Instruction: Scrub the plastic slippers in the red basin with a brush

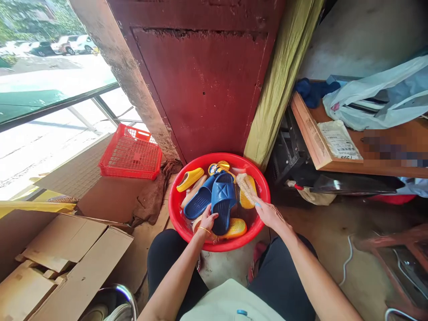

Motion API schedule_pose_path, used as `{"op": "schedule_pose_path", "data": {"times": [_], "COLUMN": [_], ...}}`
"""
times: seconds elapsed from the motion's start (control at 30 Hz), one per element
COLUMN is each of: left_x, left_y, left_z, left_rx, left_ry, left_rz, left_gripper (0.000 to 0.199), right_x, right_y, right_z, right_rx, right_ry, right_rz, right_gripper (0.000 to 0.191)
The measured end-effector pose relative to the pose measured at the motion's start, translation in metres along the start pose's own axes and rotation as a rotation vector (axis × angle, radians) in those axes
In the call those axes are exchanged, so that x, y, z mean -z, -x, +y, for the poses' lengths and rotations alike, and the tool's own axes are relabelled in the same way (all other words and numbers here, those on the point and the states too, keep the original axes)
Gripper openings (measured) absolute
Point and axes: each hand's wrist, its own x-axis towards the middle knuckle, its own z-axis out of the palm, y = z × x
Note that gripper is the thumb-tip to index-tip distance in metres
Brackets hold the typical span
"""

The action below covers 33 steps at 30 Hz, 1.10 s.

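Note:
A red plastic basin (219,246) between my knees holds water and several slippers. My left hand (207,221) grips the near end of a blue slide slipper (224,198), its strap facing up. Beside it on the left lies a second blue slipper (198,204). In my right hand (267,213) is a pale scrubbing brush (245,186), held by its handle over the basin's right side. Yellow slippers lie around them: one at the back left (190,179), one under the brush (248,198), one near my left hand (236,228).
Behind the basin stands a dark red door (203,84). A red plastic crate (132,154) sits to the left, with cardboard boxes (76,263) nearer me. On the right are a wooden table (321,142) with a plastic bag (377,98) and a yellow curtain (284,80).

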Motion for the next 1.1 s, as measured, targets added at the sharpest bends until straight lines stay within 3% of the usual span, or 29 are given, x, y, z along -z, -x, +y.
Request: {"op": "schedule_pose_path", "data": {"times": [0.13,0.27,0.37,0.5,0.57,0.7,0.83,0.97,1.1], "left_x": [-0.017,-0.030,-0.033,-0.033,-0.033,-0.035,-0.044,-0.059,-0.069], "left_y": [-0.006,-0.011,-0.009,-0.005,-0.008,-0.027,-0.050,-0.059,-0.061], "left_z": [0.010,0.019,0.018,0.005,0.000,0.005,0.019,0.018,0.007], "left_rx": [0.058,0.050,0.012,-0.086,-0.123,-0.147,-0.108,0.034,0.091], "left_ry": [-0.006,0.006,-0.066,-0.259,-0.277,-0.316,-0.716,-1.138,-1.224], "left_rz": [0.126,0.170,0.120,-0.012,0.003,0.071,0.098,0.073,0.045], "left_gripper": [0.061,0.046,0.042,0.042,0.044,0.042,0.039,0.042,0.043], "right_x": [-0.021,-0.056,-0.060,-0.041,-0.036,-0.039,-0.025,-0.007,-0.012], "right_y": [0.046,0.084,0.066,0.010,0.001,0.039,0.079,0.069,0.046], "right_z": [-0.026,-0.054,-0.066,-0.082,-0.086,-0.073,-0.036,-0.016,-0.023], "right_rx": [0.004,0.092,0.061,-0.060,-0.053,0.076,0.044,-0.124,-0.192], "right_ry": [-0.186,-0.228,-0.158,-0.107,-0.125,-0.187,-0.256,-0.337,-0.360], "right_rz": [0.071,-0.118,-0.202,-0.162,-0.168,-0.276,-0.391,-0.340,-0.331], "right_gripper": [0.055,0.056,0.058,0.056,0.054,0.057,0.056,0.056,0.056]}}
